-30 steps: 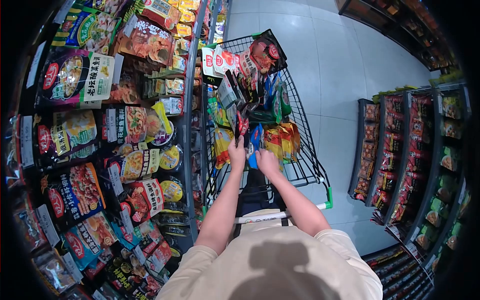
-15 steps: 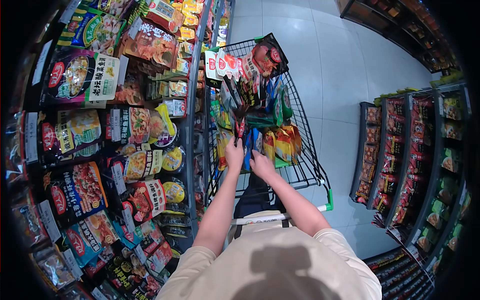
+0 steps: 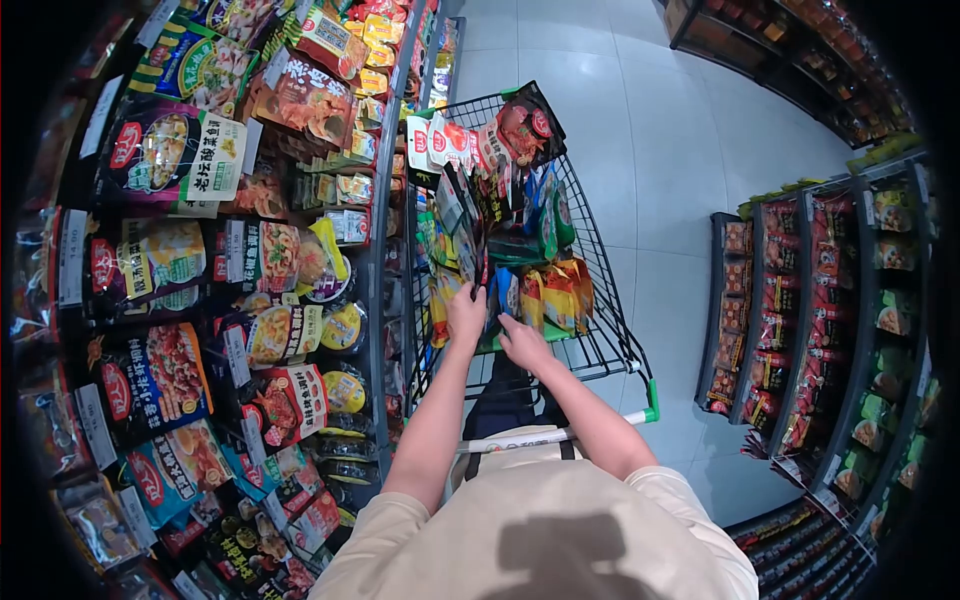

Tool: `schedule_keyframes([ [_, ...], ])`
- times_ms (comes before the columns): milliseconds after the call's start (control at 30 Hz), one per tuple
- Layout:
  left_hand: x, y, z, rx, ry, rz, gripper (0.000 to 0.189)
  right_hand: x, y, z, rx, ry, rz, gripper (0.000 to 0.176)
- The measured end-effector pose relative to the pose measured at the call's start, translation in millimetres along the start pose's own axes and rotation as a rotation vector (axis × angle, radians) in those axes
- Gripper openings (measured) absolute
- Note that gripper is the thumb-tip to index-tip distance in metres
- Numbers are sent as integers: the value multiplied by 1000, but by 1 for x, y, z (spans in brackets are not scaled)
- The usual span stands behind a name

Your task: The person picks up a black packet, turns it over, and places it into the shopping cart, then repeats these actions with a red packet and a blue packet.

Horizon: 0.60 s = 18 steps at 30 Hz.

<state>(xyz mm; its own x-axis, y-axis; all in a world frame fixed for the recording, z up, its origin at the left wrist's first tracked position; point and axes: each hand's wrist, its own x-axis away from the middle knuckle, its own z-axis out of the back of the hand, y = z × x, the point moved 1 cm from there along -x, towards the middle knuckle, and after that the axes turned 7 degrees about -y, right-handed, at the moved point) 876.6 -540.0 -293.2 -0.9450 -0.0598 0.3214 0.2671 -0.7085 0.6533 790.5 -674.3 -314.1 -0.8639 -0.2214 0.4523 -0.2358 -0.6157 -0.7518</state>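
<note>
A wire shopping cart [image 3: 612,345] stands in front of me, packed with upright snack and seasoning packets. My left hand [image 3: 466,314] reaches into the near left part of the cart and grips a dark packet [image 3: 470,250] among the others. My right hand [image 3: 522,340] is beside it, its fingers on a blue packet [image 3: 506,290]. Yellow packets [image 3: 560,292] stand just right of my hands. Red-and-white packets [image 3: 445,142] and a dark red pouch [image 3: 528,125] fill the far end.
Shelves of seasoning packets [image 3: 200,300] run close along the cart's left side. A low rack of red snack bags [image 3: 790,300] stands to the right across a grey tiled aisle [image 3: 670,170]. The cart's handle [image 3: 560,432] is against my waist.
Both hands have shifted slightly deeper and lower among the packets at the cart's near end. The view has tilted a little, and the cart sits slightly lower in frame.
</note>
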Motion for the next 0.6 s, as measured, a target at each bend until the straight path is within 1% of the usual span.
schedule_keyframes([
  [33, 2, 2, 0, -25, -19, 1, 30, 2, -1, 4, -3, -61, -14, 45],
  [100, 5, 0, -1, -48, -37, -3, 31, 8, -1, 11, 5, -70, -7, 44],
  [167, 4, -6, -2, -84, -53, -57, 32, 17, 1, 19, 14, -78, 2, 43],
  [200, 7, -1, -3, -83, -47, -62, 32, 27, 3, 24, 8, -29, 51, 41],
  [233, 12, 8, -6, -177, -45, -90, 32, 36, 4, 30, 1, 17, 102, 39],
  [267, 16, 16, -7, -272, -41, -117, 34, 45, 6, 35, 3, 19, 110, 39],
  [300, 14, 18, -10, -303, -111, -120, 42, 56, 7, 43, -6, 55, 119, 38],
  [333, 13, 24, -10, -301, -106, -124, 42, 67, 9, 50, -15, 93, 125, 36],
  [367, 13, 29, -11, -286, -119, -81, 46, 80, 12, 56, -10, 99, 129, 36],
  [433, 12, 37, -13, -287, -161, -6, 54, 104, 20, 71, 42, 164, 90, 35],
  [467, 13, 38, -12, -281, -152, -12, 54, 115, 24, 79, 50, 170, 97, 35],
  [533, 20, 41, -3, -288, -150, -18, 57, 132, 36, 93, 114, 203, -19, 33],
  [600, 25, 29, 5, -265, -142, -22, 57, 144, 56, 104, 128, 227, -100, 30],
])
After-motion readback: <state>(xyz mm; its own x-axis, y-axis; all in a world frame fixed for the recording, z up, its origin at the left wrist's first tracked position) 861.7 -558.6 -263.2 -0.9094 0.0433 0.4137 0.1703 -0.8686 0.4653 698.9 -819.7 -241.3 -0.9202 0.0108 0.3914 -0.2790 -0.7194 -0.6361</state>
